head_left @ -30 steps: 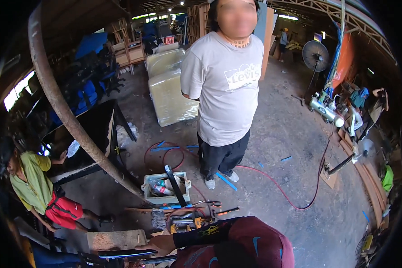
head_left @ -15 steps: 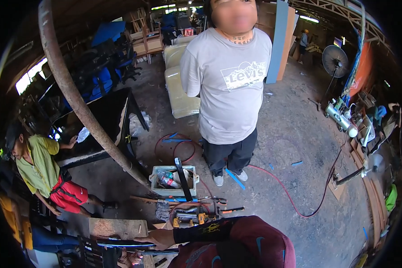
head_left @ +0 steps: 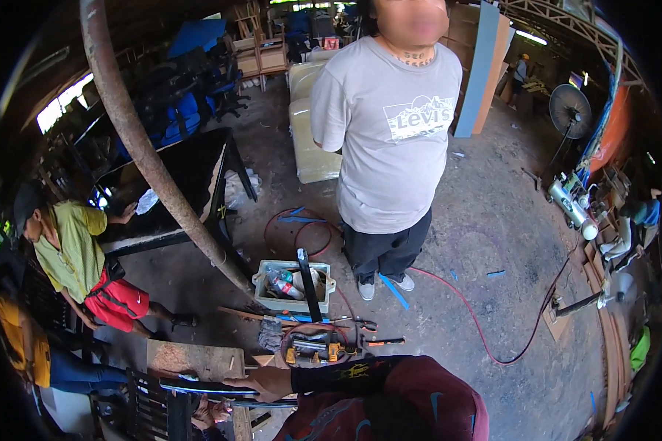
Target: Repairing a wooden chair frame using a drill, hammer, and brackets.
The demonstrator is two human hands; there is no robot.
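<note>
A long black bar point(head_left: 191, 386) is being held near one end by the right hand point(head_left: 266, 383), fingers curled over it, seemingly for steadiness, beside a wooden board point(head_left: 224, 360), while the apparent left hand's point(head_left: 210, 414) grip is being obscured, impossible to tell.

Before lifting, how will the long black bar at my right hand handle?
The black bar seems stiff, being nearly straight; its glare suggests a slick surface; long and thin, it may dip if lifted by one end.
</note>
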